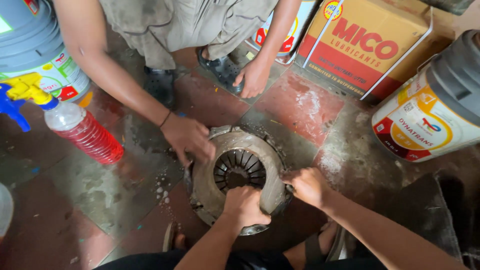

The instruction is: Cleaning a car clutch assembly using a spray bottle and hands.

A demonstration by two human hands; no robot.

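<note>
A round, dirty metal clutch plate (206,182) with a slotted centre lies flat on the tiled floor. My left hand (244,205) is closed in a fist on its near rim, beside the central opening. My right hand (308,186) grips the plate's right outer edge. Across from me another person squats; one of their hands (187,138) presses on the plate's far left edge. Their other hand (254,77) rests on the floor near a black sandal (222,70).
A spray bottle of red liquid (86,136) with a yellow and blue trigger stands at the left, a grey-lidded bucket (35,47) behind it. A cardboard box (370,45) and a white and orange bucket (432,117) stand at the right. Dark cloth (430,210) lies by my right arm.
</note>
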